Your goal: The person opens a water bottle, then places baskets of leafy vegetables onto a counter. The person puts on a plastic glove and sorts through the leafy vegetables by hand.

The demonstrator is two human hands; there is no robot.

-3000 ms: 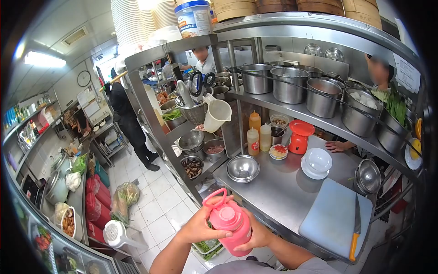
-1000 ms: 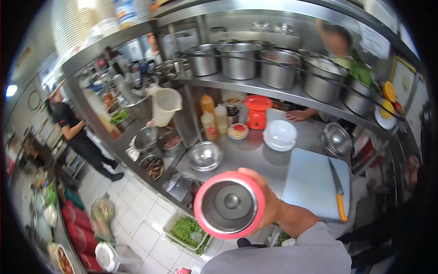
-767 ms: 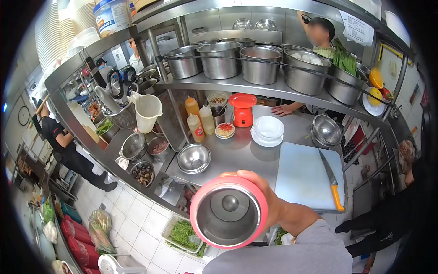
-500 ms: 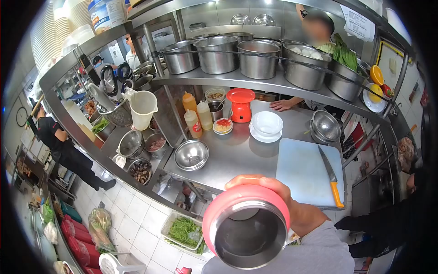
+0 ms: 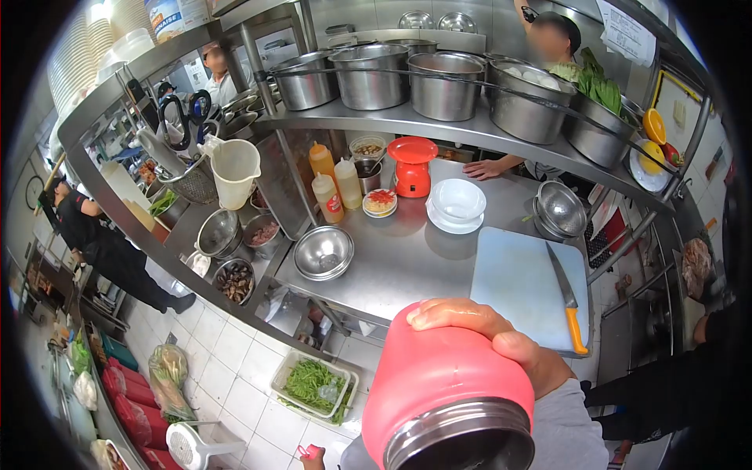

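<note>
My right hand (image 5: 509, 337) is wrapped round the base end of a pink wide-mouth insulated bottle (image 5: 446, 368). The bottle is tilted, its uncovered metal mouth turned down towards me at the bottom of the view. Only a little of my left hand (image 5: 313, 463) shows at the lower edge, pinching a small pink cap with a loop (image 5: 312, 450). Beyond the bottle are a steel counter (image 5: 392, 266), a white cutting board (image 5: 509, 290) and a knife with an orange handle (image 5: 576, 325) lying on it.
White bowls (image 5: 457, 202), a red scale (image 5: 412, 176), squeeze bottles (image 5: 327, 197) and steel bowls (image 5: 323, 252) stand on the counter. Steel pots (image 5: 446, 90) line the shelf above. A tub of greens (image 5: 313, 385) sits low down. Co-workers stand across the counter (image 5: 552, 47) and at left (image 5: 86, 227).
The bottle has tipped further, its mouth swinging down and right, so more of its pink side shows. My left hand and the cap have risen slightly into view.
</note>
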